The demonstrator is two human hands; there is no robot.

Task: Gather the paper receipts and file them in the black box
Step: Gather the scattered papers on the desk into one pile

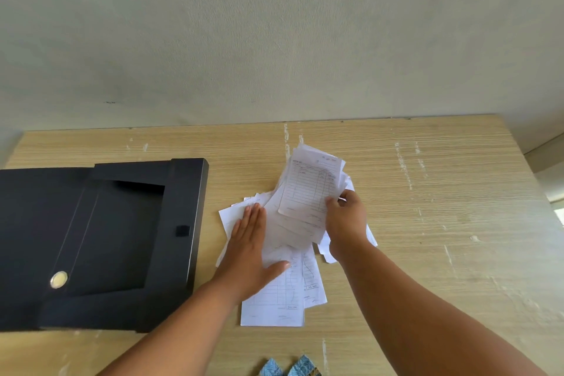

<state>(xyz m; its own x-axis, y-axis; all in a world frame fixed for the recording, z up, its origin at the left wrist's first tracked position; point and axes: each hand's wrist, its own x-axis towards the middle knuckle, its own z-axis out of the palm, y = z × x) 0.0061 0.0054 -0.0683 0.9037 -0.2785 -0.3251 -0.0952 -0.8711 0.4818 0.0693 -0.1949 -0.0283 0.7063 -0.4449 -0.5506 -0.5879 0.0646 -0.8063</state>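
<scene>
My left hand [248, 249] lies flat, palm down, fingers straight and together, pressing the loose receipts [276, 299] against the wooden table [427, 223]. My right hand [346, 223] is raised at two o'clock of the left, fingers and thumb pinched on a gathered sheaf of receipts [308, 189], which tilts up off the table. The sheets overlap; no exact count is possible. Ruled columns and handwriting show on them, none legible. One black box [100, 241] lies open at nine o'clock of the pile, close beside it, bearing one round metal stud [59, 279]. Two blue patterned cloth corners [287, 367] show at six o'clock.
</scene>
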